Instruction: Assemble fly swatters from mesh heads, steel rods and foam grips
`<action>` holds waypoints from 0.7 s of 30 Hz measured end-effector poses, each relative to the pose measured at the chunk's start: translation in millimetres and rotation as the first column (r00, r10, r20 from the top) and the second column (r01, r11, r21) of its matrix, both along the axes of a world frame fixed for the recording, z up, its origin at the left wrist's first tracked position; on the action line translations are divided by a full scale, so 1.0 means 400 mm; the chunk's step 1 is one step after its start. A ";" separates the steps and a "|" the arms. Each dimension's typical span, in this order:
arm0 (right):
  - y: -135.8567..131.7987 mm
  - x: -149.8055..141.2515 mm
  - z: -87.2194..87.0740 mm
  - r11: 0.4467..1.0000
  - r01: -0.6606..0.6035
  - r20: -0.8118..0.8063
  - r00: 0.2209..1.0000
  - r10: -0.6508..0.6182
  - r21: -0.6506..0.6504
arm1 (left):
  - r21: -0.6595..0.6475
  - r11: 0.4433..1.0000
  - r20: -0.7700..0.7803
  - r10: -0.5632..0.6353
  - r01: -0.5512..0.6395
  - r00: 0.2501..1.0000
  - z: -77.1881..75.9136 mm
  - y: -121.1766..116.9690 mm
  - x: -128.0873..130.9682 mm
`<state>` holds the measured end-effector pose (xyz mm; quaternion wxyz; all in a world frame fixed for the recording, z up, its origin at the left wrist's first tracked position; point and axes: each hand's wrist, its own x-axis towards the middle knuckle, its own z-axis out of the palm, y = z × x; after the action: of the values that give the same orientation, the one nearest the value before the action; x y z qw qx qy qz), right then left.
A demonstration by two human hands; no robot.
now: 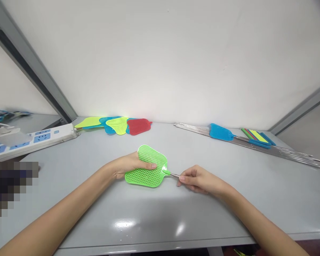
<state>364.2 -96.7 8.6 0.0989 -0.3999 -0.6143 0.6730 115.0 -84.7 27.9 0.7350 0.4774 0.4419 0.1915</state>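
A bright green fly swatter head [149,176] with a perforated mesh is held above the grey table. My left hand [133,163] is closed on its left side, with the thumb lying over the mesh and the other fingers hidden behind. A thin metal rod [174,174] meets the green neck of the head. Thumb and fingers of my right hand [196,179] pinch this rod just right of the neck. Whether the rod sits fully inside the neck, I cannot tell; its far end is hidden by my right hand.
Yellow, blue and red swatter heads [140,127] overlap along the wall at back left. At back right lie several metal rods [290,153], a blue swatter head [220,132] and coloured handle pieces [258,137]. A white power strip [64,133] borders the table [216,220] on the left.
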 end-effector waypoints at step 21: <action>0.018 -0.004 -0.015 0.991 0.018 0.041 0.999 -0.012 -0.133 | 0.026 0.993 -0.024 0.114 -0.113 0.993 -0.014 -0.009 0.023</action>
<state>362.7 -89.4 2.4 0.0646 -0.4237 -0.5669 0.7035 124.2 -88.3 22.3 0.7112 0.4630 0.4753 0.2323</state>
